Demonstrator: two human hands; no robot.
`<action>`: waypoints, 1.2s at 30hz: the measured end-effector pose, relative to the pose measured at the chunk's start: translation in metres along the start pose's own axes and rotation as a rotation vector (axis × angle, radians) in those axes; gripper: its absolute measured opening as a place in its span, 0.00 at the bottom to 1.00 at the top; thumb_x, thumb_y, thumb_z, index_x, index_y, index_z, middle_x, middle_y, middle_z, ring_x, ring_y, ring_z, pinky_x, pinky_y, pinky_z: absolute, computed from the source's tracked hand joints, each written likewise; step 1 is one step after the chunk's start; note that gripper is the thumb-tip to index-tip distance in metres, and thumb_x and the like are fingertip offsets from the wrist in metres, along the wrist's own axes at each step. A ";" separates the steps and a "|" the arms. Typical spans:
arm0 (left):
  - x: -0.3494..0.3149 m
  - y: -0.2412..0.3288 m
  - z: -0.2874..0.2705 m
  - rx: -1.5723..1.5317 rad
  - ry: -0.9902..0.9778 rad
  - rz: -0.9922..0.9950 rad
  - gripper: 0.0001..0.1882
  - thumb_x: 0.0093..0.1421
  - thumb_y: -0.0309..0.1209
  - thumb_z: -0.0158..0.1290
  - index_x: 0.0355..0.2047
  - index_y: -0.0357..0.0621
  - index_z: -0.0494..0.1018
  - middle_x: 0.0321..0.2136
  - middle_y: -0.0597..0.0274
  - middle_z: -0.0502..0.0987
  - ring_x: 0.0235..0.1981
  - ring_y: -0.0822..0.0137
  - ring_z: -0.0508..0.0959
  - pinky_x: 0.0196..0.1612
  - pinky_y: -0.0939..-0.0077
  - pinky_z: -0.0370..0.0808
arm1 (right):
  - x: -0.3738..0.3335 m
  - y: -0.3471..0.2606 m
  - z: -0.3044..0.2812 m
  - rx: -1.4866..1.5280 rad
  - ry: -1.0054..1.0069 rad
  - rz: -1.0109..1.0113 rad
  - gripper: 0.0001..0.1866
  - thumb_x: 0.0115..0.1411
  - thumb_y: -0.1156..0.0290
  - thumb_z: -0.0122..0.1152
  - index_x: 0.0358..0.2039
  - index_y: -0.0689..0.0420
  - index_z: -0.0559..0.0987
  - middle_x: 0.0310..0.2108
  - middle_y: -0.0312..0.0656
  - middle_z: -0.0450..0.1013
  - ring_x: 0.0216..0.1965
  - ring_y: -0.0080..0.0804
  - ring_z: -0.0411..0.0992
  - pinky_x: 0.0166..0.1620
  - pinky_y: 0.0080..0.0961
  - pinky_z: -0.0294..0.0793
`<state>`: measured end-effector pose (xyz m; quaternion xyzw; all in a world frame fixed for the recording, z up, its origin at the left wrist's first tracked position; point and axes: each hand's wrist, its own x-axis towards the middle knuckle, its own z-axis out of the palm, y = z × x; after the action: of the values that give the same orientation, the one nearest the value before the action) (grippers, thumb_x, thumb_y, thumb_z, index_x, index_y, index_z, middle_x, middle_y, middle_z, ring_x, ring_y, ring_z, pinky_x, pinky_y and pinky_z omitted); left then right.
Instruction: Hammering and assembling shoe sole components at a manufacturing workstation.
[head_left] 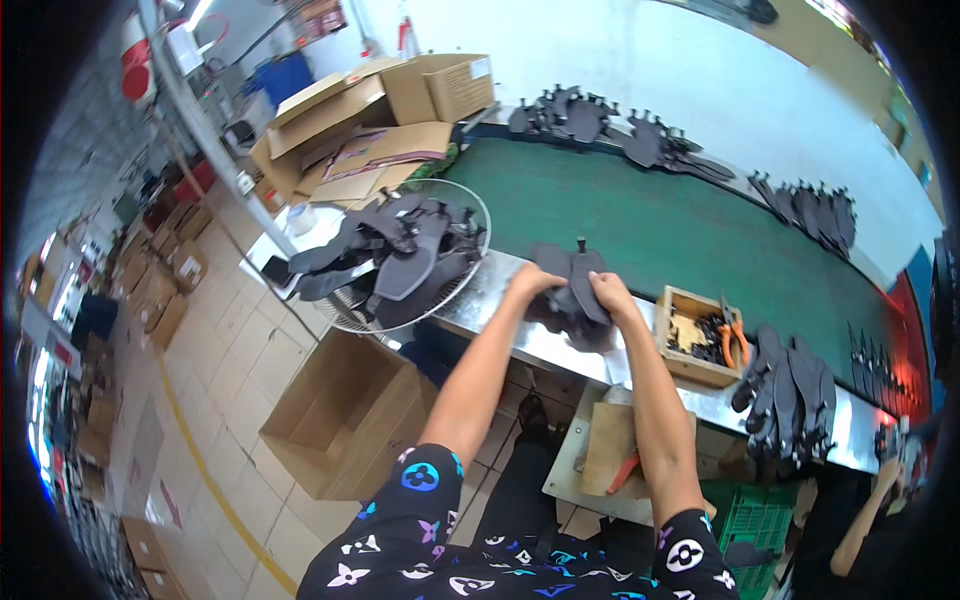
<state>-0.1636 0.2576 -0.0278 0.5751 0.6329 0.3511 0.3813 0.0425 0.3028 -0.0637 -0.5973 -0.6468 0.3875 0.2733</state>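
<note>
Over the metal edge of the bench I hold a few dark grey flip-flops between both hands. A small black peg stands up from the far end of one. My left hand is closed on their left side, and my right hand grips the right side. The lower part of the bunch is blurred. Left of my left hand, a round wire basket holds a loose heap of similar flip-flops. Beside my right hand is a wooden box of small black parts, with orange-handled pliers at its right side.
A green conveyor belt runs behind, with flip-flop piles along its far edge. More flip-flops lie right of the wooden box. Cardboard boxes stand left and below. A co-worker's arm shows at far right.
</note>
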 end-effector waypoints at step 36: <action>-0.073 -0.083 -0.368 0.943 0.248 0.019 0.24 0.62 0.40 0.54 0.57 0.45 0.69 0.41 0.49 0.78 0.41 0.55 0.77 0.47 0.60 0.71 | -0.277 0.063 -0.285 -0.414 0.799 -0.106 0.20 0.60 0.59 0.62 0.42 0.64 0.79 0.32 0.50 0.79 0.34 0.45 0.79 0.41 0.33 0.78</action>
<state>-0.5247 0.1754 0.0750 0.6449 0.7583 0.0956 -0.0021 0.3486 0.0788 0.0709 -0.7081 -0.5842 -0.0254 0.3957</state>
